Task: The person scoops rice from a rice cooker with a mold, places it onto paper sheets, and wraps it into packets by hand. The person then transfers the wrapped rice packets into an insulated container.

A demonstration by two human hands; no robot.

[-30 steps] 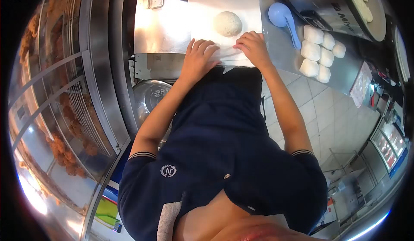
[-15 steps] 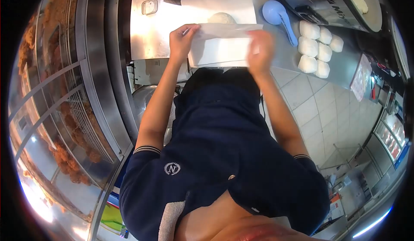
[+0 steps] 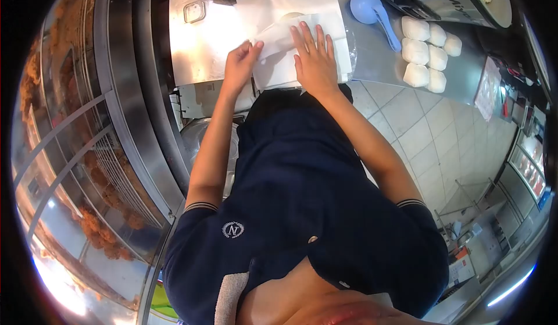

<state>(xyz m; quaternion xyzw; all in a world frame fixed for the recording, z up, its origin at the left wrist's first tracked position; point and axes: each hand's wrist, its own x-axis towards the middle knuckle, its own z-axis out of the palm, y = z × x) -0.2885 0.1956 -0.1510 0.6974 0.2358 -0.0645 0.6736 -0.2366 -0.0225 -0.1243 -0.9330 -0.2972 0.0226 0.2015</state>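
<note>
My left hand [image 3: 239,66] pinches the left edge of a white sheet of wrapping paper [image 3: 273,40] between thumb and finger. Spread flat on the folded part of that sheet is my right hand [image 3: 315,57], its fingers apart. A pale round mound, likely rice [image 3: 292,16], peeks out beyond the fold, with most of it hidden under the paper. More white sheets [image 3: 279,78] lie beneath, on the worktop directly in front of me.
To the right, a blue scoop [image 3: 366,8] and several white wrapped parcels [image 3: 417,52] sit on the steel counter [image 3: 378,63]. A small clear container [image 3: 194,12] stands at the upper left. A large metal pot [image 3: 459,2] is upper right; a glass food cabinet [image 3: 87,150] flanks my left.
The paper's raised edge has folded over the mound, covering most of it. My right hand has moved left, from the sheet's right corner to flat on the fold. My left hand still pinches it.
</note>
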